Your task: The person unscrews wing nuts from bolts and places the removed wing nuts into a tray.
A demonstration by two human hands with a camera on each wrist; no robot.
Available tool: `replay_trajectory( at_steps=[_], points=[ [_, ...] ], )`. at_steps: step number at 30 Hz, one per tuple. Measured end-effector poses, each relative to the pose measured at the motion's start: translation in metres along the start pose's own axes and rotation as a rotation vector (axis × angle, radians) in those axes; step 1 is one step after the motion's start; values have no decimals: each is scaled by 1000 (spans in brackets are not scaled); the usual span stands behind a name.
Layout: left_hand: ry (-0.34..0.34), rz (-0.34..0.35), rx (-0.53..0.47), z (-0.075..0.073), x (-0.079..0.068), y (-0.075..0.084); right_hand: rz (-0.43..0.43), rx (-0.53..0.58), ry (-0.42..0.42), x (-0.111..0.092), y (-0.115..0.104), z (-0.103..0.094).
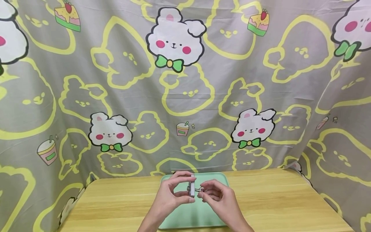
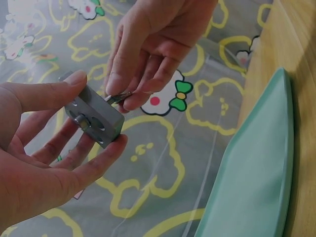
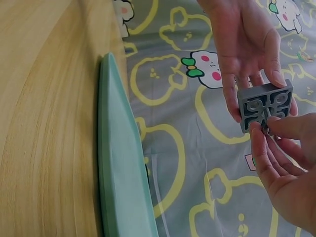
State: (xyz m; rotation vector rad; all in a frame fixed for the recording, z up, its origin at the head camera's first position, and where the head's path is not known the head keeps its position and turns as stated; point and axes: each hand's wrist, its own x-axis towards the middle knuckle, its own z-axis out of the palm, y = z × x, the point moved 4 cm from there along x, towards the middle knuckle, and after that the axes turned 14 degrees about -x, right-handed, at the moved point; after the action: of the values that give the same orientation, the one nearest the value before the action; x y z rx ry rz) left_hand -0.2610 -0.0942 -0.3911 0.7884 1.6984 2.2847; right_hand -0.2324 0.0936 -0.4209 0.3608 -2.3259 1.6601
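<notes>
My left hand holds a small grey square metal block by its edges, between thumb and fingers, over the tray. The right wrist view shows the side of the block facing my right hand, with round recesses and ridges. On its other side, in the left wrist view, the block has holes and a short round stud. My right hand pinches a thin silver metal piece between thumb and fingertips. A narrow shaft from this piece runs up to the middle of the block; its inner end is hidden.
A mint green tray with a low raised rim lies on the light wooden table, below both hands. Behind and at both sides hangs a grey curtain printed with rabbit faces.
</notes>
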Motion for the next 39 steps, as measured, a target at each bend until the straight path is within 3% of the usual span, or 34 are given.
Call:
replay_trajectory(
  at_steps=[10, 17, 26, 29, 31, 34, 39],
  points=[
    [-5, 11, -12, 2, 2, 0, -100, -157, 75, -1, -3, -2],
    [-27, 29, -27, 3, 4, 1, -330, -224, 157, -3, -10, -4],
    [-17, 37, -25, -2, 1, 4, -633, -365, 192, -3, -16, -1],
    [-12, 32, -18, -2, 1, 4, -692, -404, 202, -4, -17, -1],
    [-10, 32, -13, -3, 0, 3, -701, -412, 200, -4, -17, 0],
    [-8, 32, -10, -3, 0, 3, -650, -401, 186, -5, -17, -1],
    [-8, 37, -4, -3, -1, 3, -466, -276, 153, -5, -15, -2]
  ],
)
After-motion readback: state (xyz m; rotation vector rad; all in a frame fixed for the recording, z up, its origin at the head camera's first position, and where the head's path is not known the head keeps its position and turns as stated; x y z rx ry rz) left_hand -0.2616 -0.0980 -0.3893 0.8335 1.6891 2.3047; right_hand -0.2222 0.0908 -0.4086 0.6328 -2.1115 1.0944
